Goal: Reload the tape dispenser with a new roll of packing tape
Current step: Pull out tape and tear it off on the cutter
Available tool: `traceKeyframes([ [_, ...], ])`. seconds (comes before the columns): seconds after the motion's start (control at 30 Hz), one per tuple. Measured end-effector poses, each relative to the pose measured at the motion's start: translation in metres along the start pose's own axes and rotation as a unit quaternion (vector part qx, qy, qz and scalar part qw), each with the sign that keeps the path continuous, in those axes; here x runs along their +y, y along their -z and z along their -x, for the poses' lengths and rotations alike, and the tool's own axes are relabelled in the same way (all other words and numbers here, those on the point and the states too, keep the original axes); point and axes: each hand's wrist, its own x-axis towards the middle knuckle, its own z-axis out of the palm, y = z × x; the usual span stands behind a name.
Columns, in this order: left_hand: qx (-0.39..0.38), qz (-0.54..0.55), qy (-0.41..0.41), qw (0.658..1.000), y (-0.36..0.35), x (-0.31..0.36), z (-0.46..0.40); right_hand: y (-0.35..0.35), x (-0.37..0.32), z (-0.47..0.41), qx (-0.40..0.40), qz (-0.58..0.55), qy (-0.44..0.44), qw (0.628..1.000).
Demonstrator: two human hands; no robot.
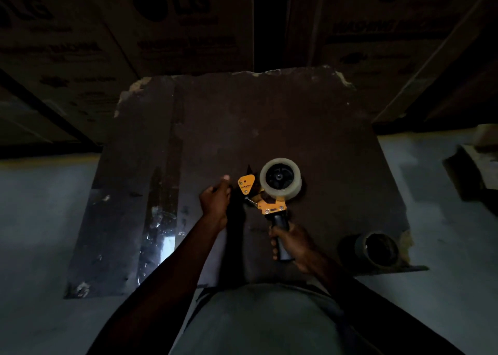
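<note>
An orange tape dispenser (265,202) with a black handle is held over a dark worn board (269,117). A pale roll of packing tape (280,177) sits on its black hub. My right hand (292,243) grips the handle from below. My left hand (215,200) is closed just left of the dispenser's orange front plate, thumb up; whether it pinches the tape's end is too dark to tell. An empty-looking dark roll core (377,249) lies on the board's near right corner.
Tall cardboard cartons (172,23) with printed logos stand behind the board. A shiny strip of tape (159,228) runs along the board's left part. Grey floor (40,220) lies on both sides, with cardboard scraps (474,166) at the right.
</note>
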Motion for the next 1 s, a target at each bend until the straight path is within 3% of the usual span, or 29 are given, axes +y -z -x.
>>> traceKeyframes([
  [0.07, 0.023, -0.04, 0.083, 0.995, 0.002, -0.005, 0.008, 0.009, 0.007, 0.009, 0.028, 0.008, 0.006, 1.0],
  [0.2, -0.166, -0.067, 0.298, 0.938, -0.006, -0.017, 0.036, 0.03, 0.024, 0.025, 0.066, 0.092, 0.059, 0.992],
  [0.27, -0.201, -0.048, 0.331, 0.921, -0.017, -0.026, 0.043, 0.041, 0.036, 0.029, 0.086, 0.14, 0.099, 0.981],
  [0.47, -0.192, -0.051, 0.342, 0.918, -0.039, -0.039, 0.04, 0.078, 0.049, 0.043, 0.148, 0.286, 0.21, 0.923],
  [0.63, -0.218, -0.22, 0.276, 0.91, -0.046, -0.035, 0.035, 0.085, 0.064, 0.056, 0.172, 0.337, 0.215, 0.9],
  [0.77, -0.191, -0.387, 0.117, 0.895, -0.042, -0.024, 0.022, 0.075, 0.077, 0.063, 0.21, 0.347, 0.219, 0.888],
  [0.83, -0.194, -0.448, 0.037, 0.872, -0.042, -0.024, 0.013, 0.065, 0.084, 0.067, 0.234, 0.354, 0.212, 0.88],
  [1.0, -0.204, -0.602, -0.076, 0.768, -0.043, -0.026, 0.008, 0.025, 0.105, 0.078, 0.271, 0.355, 0.144, 0.883],
])
